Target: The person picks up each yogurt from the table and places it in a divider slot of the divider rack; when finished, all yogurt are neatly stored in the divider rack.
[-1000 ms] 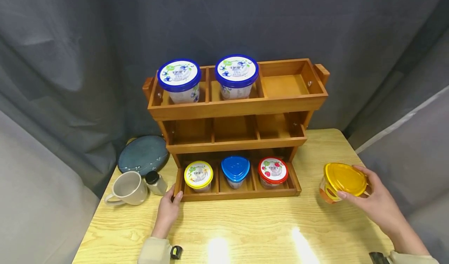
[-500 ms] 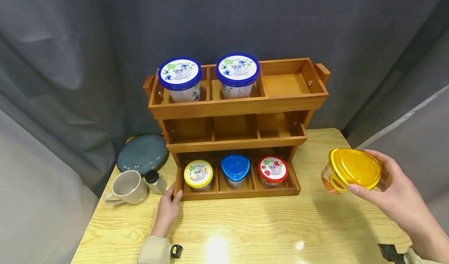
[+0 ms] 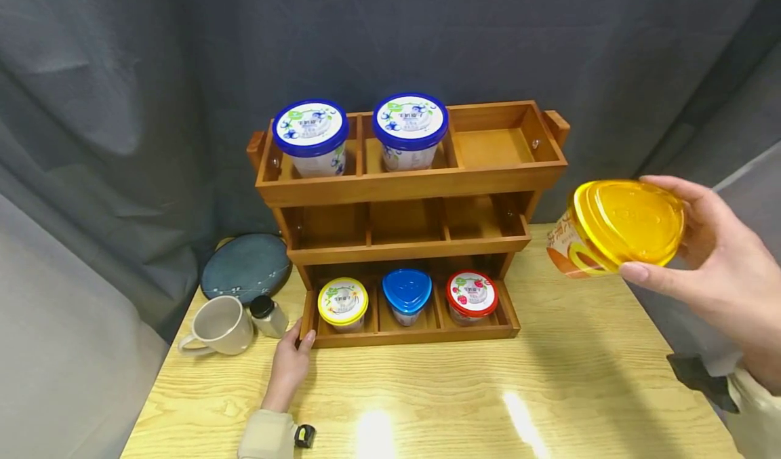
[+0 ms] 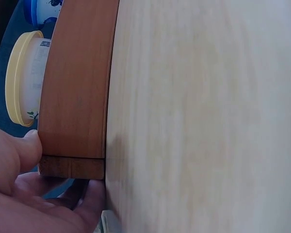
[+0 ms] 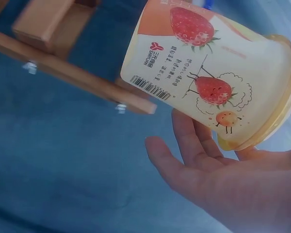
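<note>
My right hand [image 3: 714, 269] holds a yogurt cup with a clear yellow lid [image 3: 631, 222] up in the air, right of the wooden rack [image 3: 415, 185]. The right wrist view shows strawberries and a barcode printed on the cup [image 5: 203, 73]; thumb and fingers hold it near the lid. My left hand [image 3: 289, 364] grips the front left corner of the rack's bottom tier, thumb [image 4: 29, 148] at its upper edge. That tier holds a yellow-lidded tub [image 3: 343, 303], a blue-lidded cup [image 3: 407, 291] and a red-lidded tub [image 3: 472, 296]. Two blue-lidded tubs [image 3: 311, 128] stand in the top tier's left and middle compartments.
Left of the rack stand a white mug [image 3: 222, 325], a small black-capped jar [image 3: 268, 315] and a dark oval plate [image 3: 246, 268]. The rack's wooden peg [image 3: 556, 127] juts out at top right. A grey curtain [image 3: 390, 32] hangs behind the table.
My right hand has raised the yellow-lidded yogurt cup from low over the table's right side to about the height of the rack's upper tiers. My left hand has stayed at the rack's corner.
</note>
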`<state>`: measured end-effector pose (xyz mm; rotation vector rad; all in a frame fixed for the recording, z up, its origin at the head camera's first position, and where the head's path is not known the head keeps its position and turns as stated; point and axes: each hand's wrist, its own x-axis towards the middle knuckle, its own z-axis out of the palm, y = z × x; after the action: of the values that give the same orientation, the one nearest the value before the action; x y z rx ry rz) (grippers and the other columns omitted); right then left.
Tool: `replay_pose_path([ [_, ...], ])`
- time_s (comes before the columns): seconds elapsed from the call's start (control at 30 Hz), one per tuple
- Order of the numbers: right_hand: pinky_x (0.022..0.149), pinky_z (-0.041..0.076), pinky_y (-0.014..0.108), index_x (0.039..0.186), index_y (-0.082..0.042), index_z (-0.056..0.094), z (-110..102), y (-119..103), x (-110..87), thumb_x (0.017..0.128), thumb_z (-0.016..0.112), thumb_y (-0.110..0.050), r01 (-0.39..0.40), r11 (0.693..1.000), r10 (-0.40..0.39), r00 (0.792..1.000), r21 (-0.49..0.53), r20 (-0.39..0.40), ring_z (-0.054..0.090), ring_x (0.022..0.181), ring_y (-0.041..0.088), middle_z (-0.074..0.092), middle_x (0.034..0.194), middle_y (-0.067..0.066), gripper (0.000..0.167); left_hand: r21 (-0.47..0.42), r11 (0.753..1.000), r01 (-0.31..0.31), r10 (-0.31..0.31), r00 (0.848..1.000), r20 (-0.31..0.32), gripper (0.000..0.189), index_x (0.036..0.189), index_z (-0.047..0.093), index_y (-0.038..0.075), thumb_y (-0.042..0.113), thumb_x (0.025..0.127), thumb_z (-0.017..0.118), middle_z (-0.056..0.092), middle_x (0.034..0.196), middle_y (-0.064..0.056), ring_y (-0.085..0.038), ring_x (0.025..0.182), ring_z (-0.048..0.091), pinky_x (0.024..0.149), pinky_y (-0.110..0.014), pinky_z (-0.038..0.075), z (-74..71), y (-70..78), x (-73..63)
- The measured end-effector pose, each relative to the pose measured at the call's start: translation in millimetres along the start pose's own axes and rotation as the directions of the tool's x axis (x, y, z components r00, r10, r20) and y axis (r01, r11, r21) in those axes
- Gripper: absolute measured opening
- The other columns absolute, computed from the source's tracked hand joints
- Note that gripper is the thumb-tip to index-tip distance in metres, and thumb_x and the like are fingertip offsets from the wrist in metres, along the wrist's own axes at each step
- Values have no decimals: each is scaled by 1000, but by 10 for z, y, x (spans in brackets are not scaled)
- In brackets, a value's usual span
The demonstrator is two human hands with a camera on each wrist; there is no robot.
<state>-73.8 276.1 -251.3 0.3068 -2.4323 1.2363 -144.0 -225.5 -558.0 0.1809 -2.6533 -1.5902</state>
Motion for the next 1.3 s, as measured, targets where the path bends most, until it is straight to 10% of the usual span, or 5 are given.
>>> replay_pose_path([
  [0.23,84,41,9,150,-16,39,-107,-342,478,73,73,24,83,996,-81,996,44,-38,51,107,13,50,134,-1,93,2,1000,-5,5,1000,-4,51,147,40,-7,17,104,53,43,143,-33,-44,129,45,106,-53,40,-15,14,2],
  [0.53,79,42,9,148,-21,40,-179,-586,1049,80,78,7,-35,995,33,999,92,22,51,105,15,53,129,-3,82,-14,1000,-2,2,1000,12,51,149,39,-5,17,104,52,45,142,-32,-42,128,47,105,-52,41,-7,-7,17],
  [1.3,82,42,19,156,-21,27,153,-515,1830,87,78,-36,-78,991,100,969,-106,224,46,114,23,47,137,11,87,-8,1000,17,-16,1000,24,53,150,37,-5,20,105,50,41,145,-33,-44,132,43,107,-53,38,1,-24,12],
])
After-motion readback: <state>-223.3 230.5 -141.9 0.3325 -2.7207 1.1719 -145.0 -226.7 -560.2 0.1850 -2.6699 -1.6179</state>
